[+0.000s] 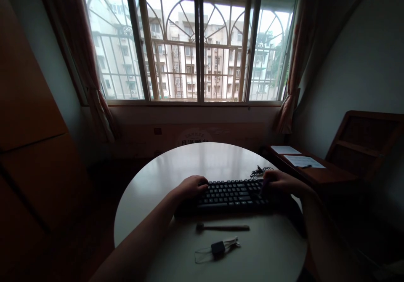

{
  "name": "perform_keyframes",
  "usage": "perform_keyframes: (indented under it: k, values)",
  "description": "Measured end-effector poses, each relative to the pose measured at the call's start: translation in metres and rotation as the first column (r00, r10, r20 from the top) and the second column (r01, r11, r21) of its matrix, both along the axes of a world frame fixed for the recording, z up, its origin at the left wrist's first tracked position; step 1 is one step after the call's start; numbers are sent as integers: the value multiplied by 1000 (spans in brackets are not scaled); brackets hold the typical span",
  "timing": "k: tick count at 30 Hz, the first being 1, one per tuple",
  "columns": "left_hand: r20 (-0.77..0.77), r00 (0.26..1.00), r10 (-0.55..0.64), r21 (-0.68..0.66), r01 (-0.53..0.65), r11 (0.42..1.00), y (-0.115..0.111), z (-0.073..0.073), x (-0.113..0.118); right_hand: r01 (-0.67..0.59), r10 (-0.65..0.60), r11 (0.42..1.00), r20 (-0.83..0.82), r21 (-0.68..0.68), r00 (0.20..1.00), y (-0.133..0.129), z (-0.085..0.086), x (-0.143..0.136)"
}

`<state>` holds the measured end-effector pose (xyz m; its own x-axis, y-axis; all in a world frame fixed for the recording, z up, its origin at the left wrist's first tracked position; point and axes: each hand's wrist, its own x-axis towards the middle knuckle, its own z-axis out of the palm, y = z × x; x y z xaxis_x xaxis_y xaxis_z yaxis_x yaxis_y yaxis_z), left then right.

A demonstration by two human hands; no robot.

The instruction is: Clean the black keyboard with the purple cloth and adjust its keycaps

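Note:
A black computer keyboard (pixel 232 195) lies across the round white table. My left hand (pixel 193 186) is closed on the keyboard's left end, with fingers over its upper left corner. Above the keys on the right side, my right hand (pixel 282 181) is closed round a slim purplish tool (pixel 264 186) that points down at the keys; its tip is too dark to make out. In front of the keyboard lies a small brush (pixel 224 227) with a pale handle and dark bristles. Nearer me is a keycap puller (pixel 217 248) with wire loops and a black grip.
The keyboard's coiled cable (pixel 259 171) lies behind its right end. The round table (pixel 135 214) has a curved edge. To the right, paper sheets (pixel 303 161) and a dark pen lie on a brown wooden surface beside a chair (pixel 362 143). A barred window is ahead.

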<state>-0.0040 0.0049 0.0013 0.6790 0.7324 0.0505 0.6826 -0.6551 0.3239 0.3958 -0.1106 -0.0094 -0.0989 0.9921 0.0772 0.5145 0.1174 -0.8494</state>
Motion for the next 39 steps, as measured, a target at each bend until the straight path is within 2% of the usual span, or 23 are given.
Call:
perform_keyframes:
  k: [1, 5, 8, 14, 17, 22, 26, 32, 39]
  values:
    - [2, 1000, 0, 5, 0, 1000, 1, -1, 0, 12, -12, 1000, 67, 10, 998, 8, 0, -5]
    - [7, 1000, -12, 14, 12, 1000, 2, -4, 0, 242, -284, 956, 310, 167, 907, 26, -14, -9]
    - [12, 1000, -17, 9, 17, 1000, 2, -4, 0, 299, -378, 922, 412, 245, 829, 28, -25, -4]
    - [5, 1000, -3, -7, 3, 1000, 2, -2, 1, 276, -413, 898, 438, 343, 798, 34, -36, 0]
    - [8, 1000, -6, -8, 6, 1000, 1, -1, 1, 295, -388, 914, 387, 279, 836, 39, -42, 1]
    - [17, 1000, -4, -2, 4, 1000, 1, -1, 0, 285, -296, 955, 193, 80, 936, 45, -51, 6]
    - [13, 1000, -2, -1, 2, 1000, -2, 1, -1, 284, -289, 956, 80, 68, 954, 45, -52, 7]
    - [14, 1000, 5, -1, -5, 1000, -3, 2, 0, 250, -256, 967, 183, 55, 949, 40, -44, -2]
    - [22, 1000, -4, -12, 5, 1000, -2, 2, 0, 276, -282, 959, 225, 59, 933, 40, -41, -8]
